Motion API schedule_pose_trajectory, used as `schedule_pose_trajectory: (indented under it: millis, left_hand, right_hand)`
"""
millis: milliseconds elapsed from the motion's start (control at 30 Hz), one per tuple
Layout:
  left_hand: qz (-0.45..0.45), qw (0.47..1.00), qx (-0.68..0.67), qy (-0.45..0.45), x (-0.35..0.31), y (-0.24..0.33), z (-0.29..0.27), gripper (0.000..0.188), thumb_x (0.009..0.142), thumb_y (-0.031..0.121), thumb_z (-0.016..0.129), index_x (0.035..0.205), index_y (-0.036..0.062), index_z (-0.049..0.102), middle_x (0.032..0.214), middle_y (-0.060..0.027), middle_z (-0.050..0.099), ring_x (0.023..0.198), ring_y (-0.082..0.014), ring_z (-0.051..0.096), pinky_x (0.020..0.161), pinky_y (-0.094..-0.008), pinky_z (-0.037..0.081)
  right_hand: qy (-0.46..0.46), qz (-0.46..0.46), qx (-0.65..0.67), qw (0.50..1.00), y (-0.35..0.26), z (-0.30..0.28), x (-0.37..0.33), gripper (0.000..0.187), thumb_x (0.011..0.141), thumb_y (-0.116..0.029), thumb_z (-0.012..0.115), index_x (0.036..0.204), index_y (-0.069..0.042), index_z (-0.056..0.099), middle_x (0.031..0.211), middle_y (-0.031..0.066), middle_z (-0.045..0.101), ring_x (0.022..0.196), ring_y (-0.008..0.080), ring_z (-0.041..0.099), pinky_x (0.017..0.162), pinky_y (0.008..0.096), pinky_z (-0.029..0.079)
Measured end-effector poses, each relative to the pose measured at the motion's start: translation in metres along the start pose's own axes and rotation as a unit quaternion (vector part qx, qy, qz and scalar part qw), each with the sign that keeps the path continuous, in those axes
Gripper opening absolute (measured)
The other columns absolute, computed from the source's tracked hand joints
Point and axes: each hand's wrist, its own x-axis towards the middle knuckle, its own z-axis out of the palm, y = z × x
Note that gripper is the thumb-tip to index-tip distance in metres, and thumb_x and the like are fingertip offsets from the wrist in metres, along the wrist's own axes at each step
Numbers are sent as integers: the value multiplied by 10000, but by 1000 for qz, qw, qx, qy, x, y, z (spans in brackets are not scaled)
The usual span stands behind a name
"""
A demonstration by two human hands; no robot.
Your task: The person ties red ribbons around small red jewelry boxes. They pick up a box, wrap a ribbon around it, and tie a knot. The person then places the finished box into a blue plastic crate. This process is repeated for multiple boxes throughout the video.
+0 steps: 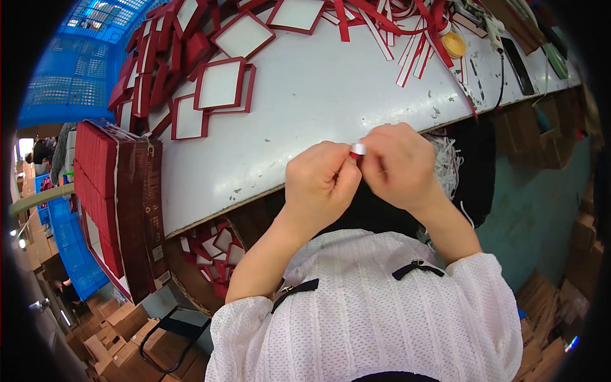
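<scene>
Close together in front of my chest, at the table's near edge, are both my hands. My left hand (pixel 323 175) is closed in a pinch on a small red-and-white strip (pixel 358 150), most of which the fingers hide. Against the strip's other side, my right hand (pixel 401 165) has its fingers curled in, slightly blurred by motion. Many shallow red box pieces with white insides (pixel 219 84) lie heaped on the white table (pixel 305 114) at the far left. Loose red strips with white backs (pixel 414 60) are tangled at the far right.
A carton (pixel 143 210) packed with red pieces stands at the left by a blue crate (pixel 70 83). Below the table edge, an open box (pixel 197 274) holds more red-and-white pieces. A yellow tape roll (pixel 453 45), a phone (pixel 517 65) and a cable lie at the right.
</scene>
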Motion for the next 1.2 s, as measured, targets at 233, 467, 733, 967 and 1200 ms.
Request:
schedule_pose_trajectory:
  millis: [233, 467, 733, 967, 1200]
  left_hand:
    - [-205, 842, -420, 270, -32, -45, -23, 162, 829, 110, 436, 805, 7, 558, 778, -99, 597, 729, -189, 585, 659, -310, 485]
    - [-93, 695, -542, 463, -78, -70, -141, 110, 707, 125, 462, 733, 38, 525, 737, -81, 560, 705, -187, 526, 677, -304, 432]
    - [-186, 863, -421, 207, -62, 1, -120, 163, 730, 128, 494, 783, -26, 487, 766, -113, 510, 652, -180, 484, 576, -293, 407]
    - [-80, 959, -261, -78, -17, 19, -46, 174, 727, -29, 456, 854, -58, 572, 967, -108, 508, 851, -173, 495, 760, -268, 388]
    - [74, 912, 363, 178, 56, -96, -75, 241, 710, 134, 597, 875, -25, 521, 928, -171, 543, 907, -318, 496, 804, -364, 379]
  right_hand:
    - [347, 506, 634, 471, 83, -64, -80, 276, 811, -60, 406, 1036, 97, 437, 770, 85, 569, 584, 107, 543, 470, 191, 431]
    - [460, 629, 374, 502, 198, -101, -201, 191, 795, -50, 387, 921, 83, 442, 950, 205, 544, 777, 281, 594, 606, 312, 503]
    - [-156, 491, -108, 850, 119, -64, -138, 247, 771, -113, 519, 981, 17, 526, 803, 73, 579, 628, 149, 571, 584, 240, 448]
    - [-102, -8, 29, 994, -38, -14, -2, 263, 655, -70, 618, 894, 16, 551, 846, 132, 580, 696, 275, 566, 615, 332, 461]
    - [5, 278, 466, 840, -29, -39, 9, 270, 875, -123, 371, 707, 37, 509, 740, 142, 581, 628, 158, 549, 555, 246, 431]
